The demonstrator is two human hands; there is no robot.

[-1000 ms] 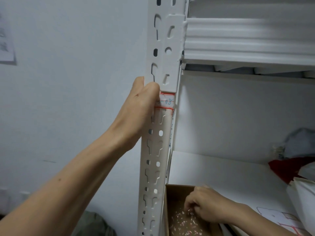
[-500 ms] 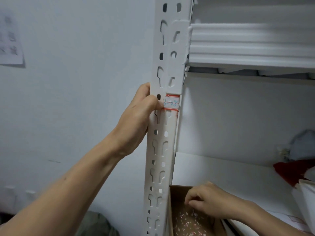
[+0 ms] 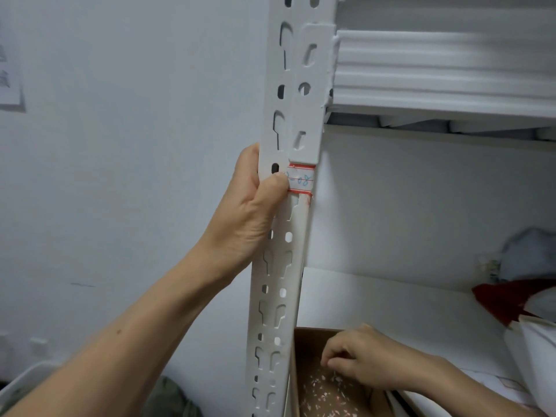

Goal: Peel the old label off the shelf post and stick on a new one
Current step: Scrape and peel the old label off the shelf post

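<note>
Head view: the left hand (image 3: pixel 249 212) clasps the white shelf post (image 3: pixel 270 296), fingers behind it, thumb pressing the left edge of the red-bordered label (image 3: pixel 302 181) stuck on the post's front. Below, the right hand (image 3: pixel 361 356) curls its fingers over paper scraps (image 3: pixel 319 392) in a cardboard box (image 3: pixel 307 341); whether they pinch anything is unclear.

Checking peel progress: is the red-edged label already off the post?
No, the label sits flat on the post, with the thumb of the left hand at its edge.
</note>
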